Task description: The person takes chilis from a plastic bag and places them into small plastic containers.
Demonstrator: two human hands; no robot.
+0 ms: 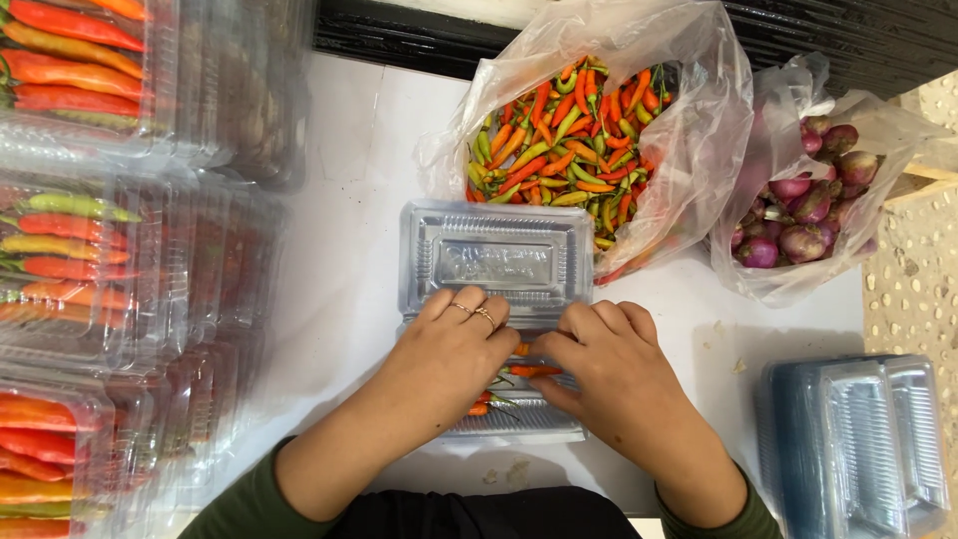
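My left hand (454,344) and right hand (599,364) both lie flat over the tray half of a clear hinged container (499,299) in the middle of the white table (349,250), fingers curled down onto the small chilies (519,371) inside; I am pressing them, not pinching any 1 that I can see. The lid stands open toward the bag of mixed chilies (579,150). A few red tips poke out between my hands, so they could get caught in the seam or snap at closing. How full the tray is I can't tell under my palms; overfilled, it may spring open and spill.
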